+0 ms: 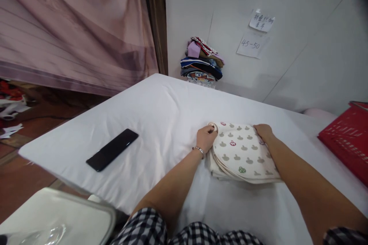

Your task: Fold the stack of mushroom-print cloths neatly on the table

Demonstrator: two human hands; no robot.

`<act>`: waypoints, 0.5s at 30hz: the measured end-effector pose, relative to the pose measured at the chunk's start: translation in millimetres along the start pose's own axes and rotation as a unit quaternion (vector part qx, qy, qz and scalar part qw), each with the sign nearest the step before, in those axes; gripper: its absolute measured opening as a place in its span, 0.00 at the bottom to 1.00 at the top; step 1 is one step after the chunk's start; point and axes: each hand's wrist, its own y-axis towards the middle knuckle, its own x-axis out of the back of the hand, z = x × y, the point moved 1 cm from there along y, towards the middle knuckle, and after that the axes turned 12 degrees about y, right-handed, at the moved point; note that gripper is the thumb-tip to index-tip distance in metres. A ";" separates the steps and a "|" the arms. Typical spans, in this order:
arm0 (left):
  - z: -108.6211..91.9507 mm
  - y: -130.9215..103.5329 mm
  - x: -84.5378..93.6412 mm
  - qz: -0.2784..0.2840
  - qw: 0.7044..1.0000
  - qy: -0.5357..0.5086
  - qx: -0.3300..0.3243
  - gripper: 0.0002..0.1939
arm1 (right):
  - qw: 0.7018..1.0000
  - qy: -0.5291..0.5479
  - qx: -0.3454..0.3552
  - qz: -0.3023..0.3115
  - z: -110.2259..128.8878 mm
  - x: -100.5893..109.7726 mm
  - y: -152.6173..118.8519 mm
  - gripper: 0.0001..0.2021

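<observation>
A folded cream cloth printed with small grey mushroom shapes and a few red and green ones lies on the white-covered table. Its layers show along the left and near edges. My left hand, with a bracelet at the wrist, pinches the cloth's far left corner, where the fabric curls up. At the far right corner, my right hand has its fingers bent over the edge; whether they grip the fabric is hard to see.
A black phone lies on the left of the table. Folded clothes are stacked beyond the far edge by the wall. To the right stands a red basket. A white chair or stool is at the lower left, near a pink curtain.
</observation>
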 end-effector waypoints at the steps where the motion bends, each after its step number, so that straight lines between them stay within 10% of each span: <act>1: 1.6 0.9 -1.0 0.002 1.000 -0.022 0.011 0.08 | 1.000 -0.008 -0.008 -0.001 1.5 1.7 -2.0 0.12; 8: 13.0 6.8 -5.4 0.007 0.994 -0.093 0.050 0.11 | 0.996 0.033 0.079 -0.011 50.8 5.3 -23.2 0.16; 15: 11.8 7.9 -3.9 0.008 0.997 -0.067 0.024 0.14 | 0.945 0.141 0.255 0.146 146.2 -23.7 -53.8 0.17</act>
